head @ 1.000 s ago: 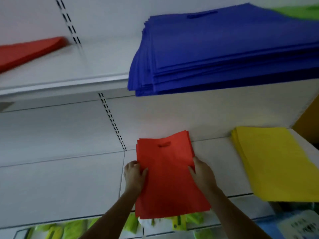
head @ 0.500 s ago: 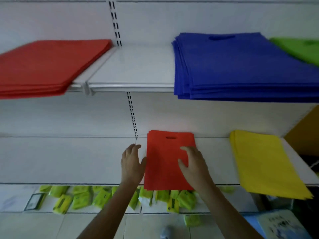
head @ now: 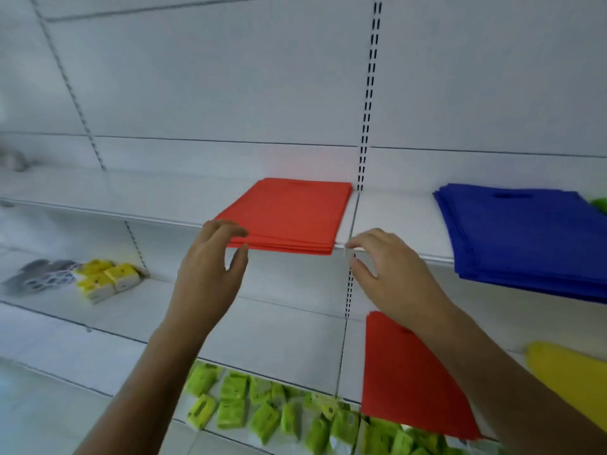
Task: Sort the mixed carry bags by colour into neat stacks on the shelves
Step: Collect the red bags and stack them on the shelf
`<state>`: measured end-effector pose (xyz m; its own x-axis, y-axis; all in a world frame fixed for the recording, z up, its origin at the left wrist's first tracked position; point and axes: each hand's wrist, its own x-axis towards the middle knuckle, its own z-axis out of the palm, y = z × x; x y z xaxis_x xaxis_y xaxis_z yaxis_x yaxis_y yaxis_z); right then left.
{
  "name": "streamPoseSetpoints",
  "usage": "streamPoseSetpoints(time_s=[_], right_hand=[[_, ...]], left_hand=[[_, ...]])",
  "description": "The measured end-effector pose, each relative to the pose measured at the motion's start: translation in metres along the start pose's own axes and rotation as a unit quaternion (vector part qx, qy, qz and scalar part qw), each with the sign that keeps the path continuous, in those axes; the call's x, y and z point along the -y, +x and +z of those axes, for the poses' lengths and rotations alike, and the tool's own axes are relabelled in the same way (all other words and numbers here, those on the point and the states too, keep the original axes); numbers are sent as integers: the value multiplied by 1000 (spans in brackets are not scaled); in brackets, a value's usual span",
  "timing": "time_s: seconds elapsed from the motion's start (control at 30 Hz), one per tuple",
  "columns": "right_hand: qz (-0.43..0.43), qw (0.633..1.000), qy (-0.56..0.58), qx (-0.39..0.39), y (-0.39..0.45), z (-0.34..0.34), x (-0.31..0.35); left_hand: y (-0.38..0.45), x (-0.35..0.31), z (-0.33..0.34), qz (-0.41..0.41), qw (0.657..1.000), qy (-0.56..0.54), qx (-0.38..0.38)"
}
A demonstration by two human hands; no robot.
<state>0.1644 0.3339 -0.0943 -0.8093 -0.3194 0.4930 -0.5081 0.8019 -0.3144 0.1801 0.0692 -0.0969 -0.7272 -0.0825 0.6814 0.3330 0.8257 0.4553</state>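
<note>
A neat stack of red carry bags point(head: 292, 215) lies on the upper shelf point(head: 397, 221). My left hand point(head: 210, 270) hovers at the stack's front left corner, fingers loosely spread, holding nothing. My right hand point(head: 391, 274) is raised by the stack's front right corner at the shelf edge, fingers relaxed and empty. A smaller pile of red bags point(head: 404, 379) lies on the lower shelf under my right forearm. A thick blue stack point(head: 525, 241) sits to the right on the upper shelf, and yellow bags point(head: 571, 379) lie at the lower right.
A green bag point(head: 599, 205) peeks in at the far right edge. Yellow packets point(head: 105, 277) and grey items point(head: 39, 277) sit on the middle shelf at left. Several lime-green packets point(head: 262, 408) fill the shelf below. Slotted uprights run down the white back panel.
Both hands have left the small red pile on the lower shelf and risen to the red stack on the upper shelf. The view has swung left and up.
</note>
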Motion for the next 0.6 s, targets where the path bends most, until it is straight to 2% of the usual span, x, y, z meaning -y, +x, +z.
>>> streamPoseSetpoints(time_s=[0.1, 0.23, 0.33, 0.43, 0.5, 0.6], right_hand=[[1, 988, -151, 31, 54, 11, 4], [135, 954, -250, 97, 119, 33, 1], [240, 930, -233, 156, 163, 49, -13], [299, 918, -190, 180, 194, 56, -28], [327, 915, -154, 179, 202, 60, -40], [354, 920, -86, 144, 205, 65, -53]], left_hand=[[46, 32, -9, -37, 999, -14, 28], [109, 80, 16, -82, 985, 78, 130], [147, 97, 43, -85, 961, 144, 219], [161, 106, 66, -59, 937, 174, 297], [161, 111, 78, -29, 926, 203, 317], [161, 118, 89, 4, 929, 207, 307]])
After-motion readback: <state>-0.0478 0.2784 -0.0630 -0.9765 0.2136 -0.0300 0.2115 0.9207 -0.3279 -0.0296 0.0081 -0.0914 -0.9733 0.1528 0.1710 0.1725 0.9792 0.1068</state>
